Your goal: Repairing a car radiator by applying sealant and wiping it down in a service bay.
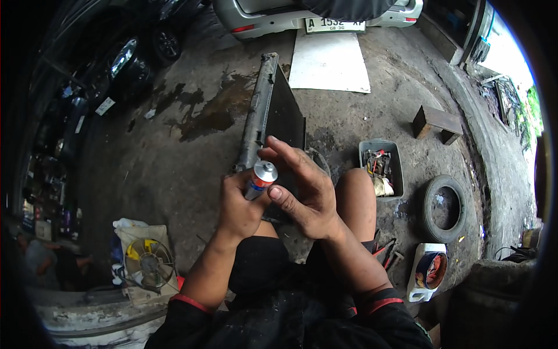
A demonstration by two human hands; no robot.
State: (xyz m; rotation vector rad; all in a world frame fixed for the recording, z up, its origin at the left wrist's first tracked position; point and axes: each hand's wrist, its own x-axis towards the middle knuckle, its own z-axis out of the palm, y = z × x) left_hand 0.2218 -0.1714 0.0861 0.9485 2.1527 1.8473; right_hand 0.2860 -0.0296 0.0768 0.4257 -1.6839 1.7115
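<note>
**Facing an upright radiator [285, 110], gripping a tube [261, 179]**

Presents the radiator dark and flat across the core, dull grey and grimy along the side rail, standing on the floor [192, 163] just beyond the fingers [286, 153] of the right hand [314, 200]. Shows a grey bin [400, 168] of tools [378, 163] farther out, to the right of those fingers. Holds the right hand open, with fingers spread and thumb close beside the tube; cannot tell whether touching. Curls the left hand's [238, 212] fingers around the tube, leaving the silver nozzle end and orange-red and blue bands exposed above them.
</note>
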